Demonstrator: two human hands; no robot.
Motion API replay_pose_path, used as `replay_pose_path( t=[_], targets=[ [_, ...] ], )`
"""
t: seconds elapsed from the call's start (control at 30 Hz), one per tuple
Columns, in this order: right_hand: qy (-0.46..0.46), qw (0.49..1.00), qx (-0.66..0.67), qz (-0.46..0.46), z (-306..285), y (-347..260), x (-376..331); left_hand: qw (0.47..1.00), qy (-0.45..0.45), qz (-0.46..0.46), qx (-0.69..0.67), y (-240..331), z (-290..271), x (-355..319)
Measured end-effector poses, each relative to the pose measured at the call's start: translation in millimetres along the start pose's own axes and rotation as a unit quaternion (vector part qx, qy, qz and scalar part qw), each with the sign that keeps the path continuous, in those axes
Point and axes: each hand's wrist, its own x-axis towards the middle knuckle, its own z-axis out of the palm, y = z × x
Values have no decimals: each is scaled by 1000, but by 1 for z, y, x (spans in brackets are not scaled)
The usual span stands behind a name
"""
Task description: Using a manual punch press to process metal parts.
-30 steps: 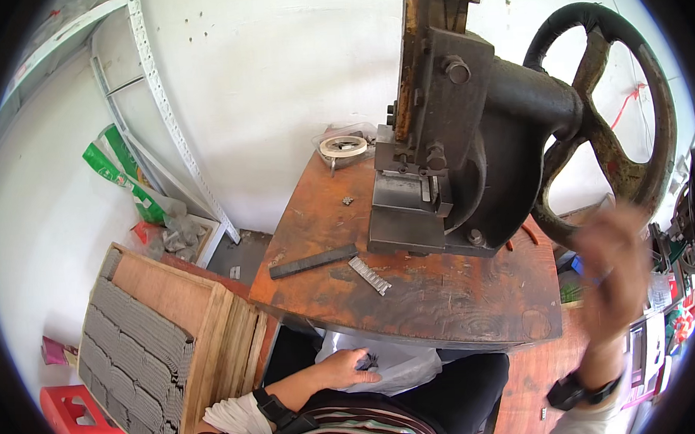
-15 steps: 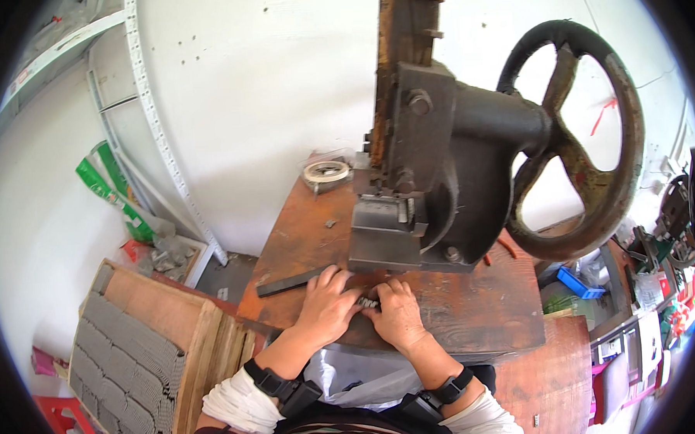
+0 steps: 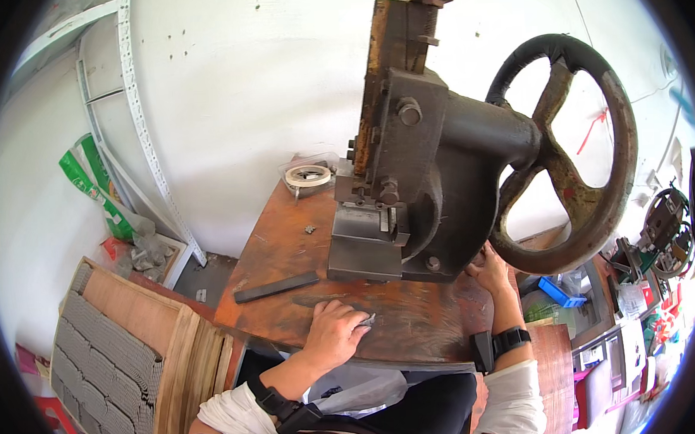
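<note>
My left hand point(image 3: 336, 334) rests near the front of the brown wooden bench point(image 3: 430, 326). Its thumb and fingers pinch a small grey metal piece point(image 3: 368, 320), mostly covered by the fingertips. My right hand point(image 3: 489, 271) reaches to the right side of a dark hand press point(image 3: 418, 148), low by its base and under the handwheel point(image 3: 627, 146). The press partly hides those fingers, so whether they hold anything is unclear. A flat dark bar point(image 3: 277, 287) lies on the bench beyond my left hand, apart from it.
A roll of tape point(image 3: 308, 176) sits at the bench's back corner, with a small metal bit point(image 3: 310, 229) nearer. Left stands a wooden tray point(image 3: 126, 304) of stacked grey pieces. A blue bin point(image 3: 560, 291) and other machines are at right.
Both hands were together at the bench's front, around the small metal piece. My right hand has left it and moved right, where red handles showed earlier. The left keeps the piece.
</note>
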Motion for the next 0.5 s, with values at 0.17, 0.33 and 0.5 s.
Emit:
replay_pose_path(
  t=[0.17,0.33,0.5],
  targets=[
    [-95,993,59,26,-5,-12,11,1000,-5,-24,15,1,-5,-2],
    [-28,993,-97,61,-49,-30,-38,998,33,-34,28,2,-5,0],
    [-107,992,47,-48,-91,-71,-99,995,52,-22,-80,-4,-1,-1]
  ],
)
